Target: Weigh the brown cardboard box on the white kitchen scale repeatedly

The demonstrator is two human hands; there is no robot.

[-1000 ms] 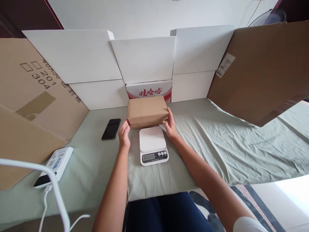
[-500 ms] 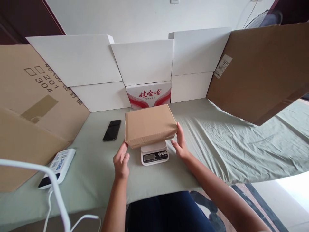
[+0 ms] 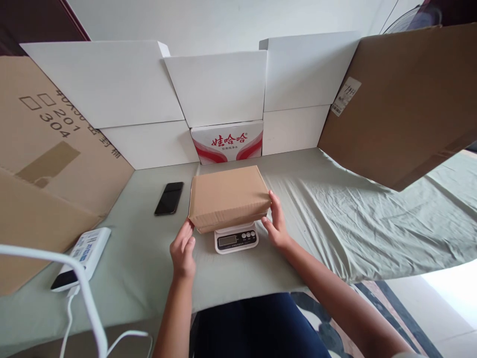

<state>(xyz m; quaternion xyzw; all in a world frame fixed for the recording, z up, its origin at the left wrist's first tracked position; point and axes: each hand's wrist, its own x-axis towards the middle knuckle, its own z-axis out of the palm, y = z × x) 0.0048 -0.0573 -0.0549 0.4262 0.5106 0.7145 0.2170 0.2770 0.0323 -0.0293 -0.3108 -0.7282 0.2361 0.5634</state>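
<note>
A closed brown cardboard box [image 3: 229, 194] sits over a small white digital kitchen scale [image 3: 236, 239], hiding most of its platform. The scale's grey display and its row of round buttons show in front of the box. My left hand [image 3: 183, 252] has its fingers at the box's front left corner, the thumb held apart. At the right end, my right hand [image 3: 276, 223] has its fingers along the box's side and the thumb near the lower front edge. Both hands hold the box between them. Whether the box rests fully on the scale I cannot tell.
A black phone [image 3: 169, 198] lies left of the box. Farther left is a white power bank [image 3: 84, 256] with a cable, behind a white curved tube [image 3: 87, 293]. White boxes [image 3: 223, 89] line the back; large cartons [image 3: 402, 104] flank the green cloth [image 3: 316, 214].
The box has come down and toward me onto the scale, covering more of its platform. Both hands moved with it. The camera view has shifted slightly.
</note>
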